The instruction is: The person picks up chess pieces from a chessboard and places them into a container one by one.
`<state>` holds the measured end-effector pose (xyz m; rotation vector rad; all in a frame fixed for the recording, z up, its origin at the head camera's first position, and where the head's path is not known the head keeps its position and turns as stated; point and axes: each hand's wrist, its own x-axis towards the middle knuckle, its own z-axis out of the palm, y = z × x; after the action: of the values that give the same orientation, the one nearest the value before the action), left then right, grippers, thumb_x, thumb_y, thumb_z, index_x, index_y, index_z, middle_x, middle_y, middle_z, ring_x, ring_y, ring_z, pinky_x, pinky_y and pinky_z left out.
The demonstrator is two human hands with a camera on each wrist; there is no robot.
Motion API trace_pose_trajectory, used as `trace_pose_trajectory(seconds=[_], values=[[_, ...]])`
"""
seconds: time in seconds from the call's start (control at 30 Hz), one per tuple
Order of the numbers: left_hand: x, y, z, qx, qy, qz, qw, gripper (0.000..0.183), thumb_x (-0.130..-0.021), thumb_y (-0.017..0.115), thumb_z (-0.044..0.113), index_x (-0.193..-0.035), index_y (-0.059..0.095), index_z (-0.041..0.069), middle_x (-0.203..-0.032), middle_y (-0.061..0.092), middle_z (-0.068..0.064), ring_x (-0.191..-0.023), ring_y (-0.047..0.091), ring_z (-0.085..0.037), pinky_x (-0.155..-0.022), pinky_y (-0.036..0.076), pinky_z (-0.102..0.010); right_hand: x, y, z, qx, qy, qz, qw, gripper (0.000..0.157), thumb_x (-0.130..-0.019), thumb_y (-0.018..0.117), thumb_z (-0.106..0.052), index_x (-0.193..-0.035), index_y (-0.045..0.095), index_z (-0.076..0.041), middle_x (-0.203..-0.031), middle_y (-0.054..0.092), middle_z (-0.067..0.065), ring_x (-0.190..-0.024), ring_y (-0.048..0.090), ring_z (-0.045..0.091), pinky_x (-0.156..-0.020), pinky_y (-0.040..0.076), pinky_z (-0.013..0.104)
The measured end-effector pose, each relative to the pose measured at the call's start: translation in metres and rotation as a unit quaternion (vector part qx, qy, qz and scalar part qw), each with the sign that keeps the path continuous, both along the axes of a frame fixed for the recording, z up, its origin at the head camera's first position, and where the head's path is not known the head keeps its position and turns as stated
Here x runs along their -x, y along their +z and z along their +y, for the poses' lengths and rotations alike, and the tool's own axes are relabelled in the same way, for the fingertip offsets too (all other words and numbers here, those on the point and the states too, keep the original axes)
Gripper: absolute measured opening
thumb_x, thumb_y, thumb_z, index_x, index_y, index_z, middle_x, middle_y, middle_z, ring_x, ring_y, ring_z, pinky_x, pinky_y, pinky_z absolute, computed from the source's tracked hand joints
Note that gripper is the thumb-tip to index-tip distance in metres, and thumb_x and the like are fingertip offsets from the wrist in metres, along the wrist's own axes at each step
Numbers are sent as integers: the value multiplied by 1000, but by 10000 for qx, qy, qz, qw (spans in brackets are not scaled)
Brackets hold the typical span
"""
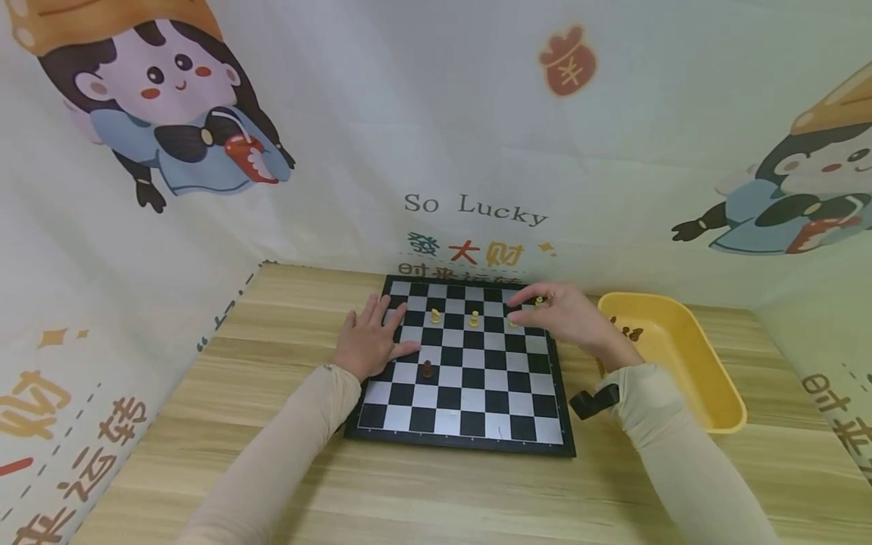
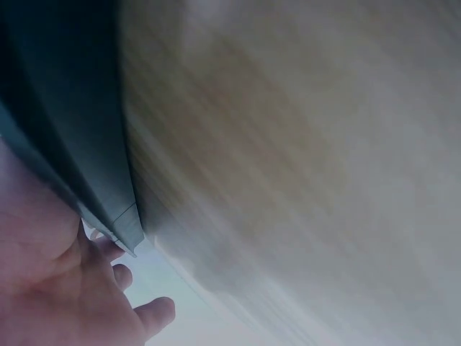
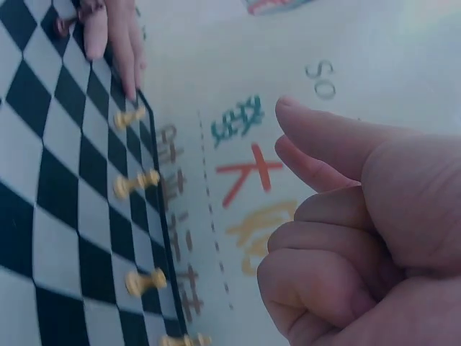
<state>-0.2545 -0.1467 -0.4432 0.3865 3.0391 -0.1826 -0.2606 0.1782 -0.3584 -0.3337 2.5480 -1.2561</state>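
A black-and-white chessboard (image 1: 474, 378) lies on the wooden table. My left hand (image 1: 370, 338) rests with spread fingers on its left edge; the left wrist view shows the palm (image 2: 50, 281) against the board's dark side. My right hand (image 1: 568, 314) is over the far right squares, thumb and index finger apart, other fingers curled (image 3: 317, 274), holding nothing. Close to its fingertips stands one pale yellow chess piece (image 1: 512, 322); another (image 1: 540, 300) is just behind. Two more pale pieces, (image 1: 436, 316) and a pawn-like one (image 1: 474, 319), stand further left. A dark brown piece (image 1: 427, 369) stands near my left thumb.
A yellow plastic tray (image 1: 708, 378) sits right of the board, partly behind my right forearm, with several brown chess pieces (image 1: 627, 331) inside. A printed cloth (image 1: 354, 136) hangs behind the wooden table (image 1: 286, 341). A black band (image 1: 594, 401) is on my right wrist.
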Motion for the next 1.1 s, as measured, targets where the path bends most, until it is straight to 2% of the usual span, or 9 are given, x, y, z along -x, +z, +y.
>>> trace_pose_trajectory(seconds=[0.13,0.27,0.4,0.6,0.77,0.97,1.1], values=[[0,1,2,-8,-6,-41,10000,82,-101,29,70,-164,25,18,-171,19,-17,-160,14,-37,-123,28,-62,-4,-6,-12,62,199,-32,9998,33,-90,79,-34,-119,73,-21,-49,32,-10,-43,30,11,-45,29,24],[1,0,2,-59,8,-50,10000,81,-101,30,69,-164,25,17,-171,20,-18,-160,15,-37,-123,28,-62,-8,-12,-24,1,482,157,9987,36,-89,79,-33,-121,73,-17,-51,32,-10,-44,29,11,-46,29,23],[2,-1,2,-127,47,-48,9999,82,-101,31,70,-164,24,18,-171,19,-17,-160,14,-37,-124,27,-62,-10,-17,-37,91,591,187,9980,37,-89,80,-30,-121,74,-13,-51,34,-9,-46,29,11,-48,28,24],[3,-1,3,-51,111,-127,9998,82,-101,29,71,-164,23,19,-172,17,-17,-161,13,-36,-124,26,-62,-13,-24,-57,329,646,-17,9974,37,-88,81,-29,-119,74,-11,-50,37,-8,-46,31,11,-49,28,25],[2,-2,3,-33,106,-154,9998,83,-100,28,71,-164,22,19,-172,17,-16,-161,12,-36,-124,27,-61,-16,-36,-70,488,618,-308,9964,36,-89,80,-30,-120,74,-14,-49,37,-7,-44,31,12,-46,27,26],[1,0,1,28,77,-117,9999,82,-101,30,70,-164,22,18,-172,17,-16,-161,12,-36,-123,28,-62,-18,-49,-88,767,725,-443,9934,36,-89,80,-27,-122,73,-14,-50,38,-8,-45,31,11,-48,28,25],[0,1,2,-7,70,-109,9999,82,-101,30,69,-164,23,18,-171,18,-17,-161,13,-36,-123,28,-63,-19,-59,-98,774,727,-655,9922,38,-87,82,-30,-121,73,-16,-49,39,-8,-43,32,10,-46,27,25]])
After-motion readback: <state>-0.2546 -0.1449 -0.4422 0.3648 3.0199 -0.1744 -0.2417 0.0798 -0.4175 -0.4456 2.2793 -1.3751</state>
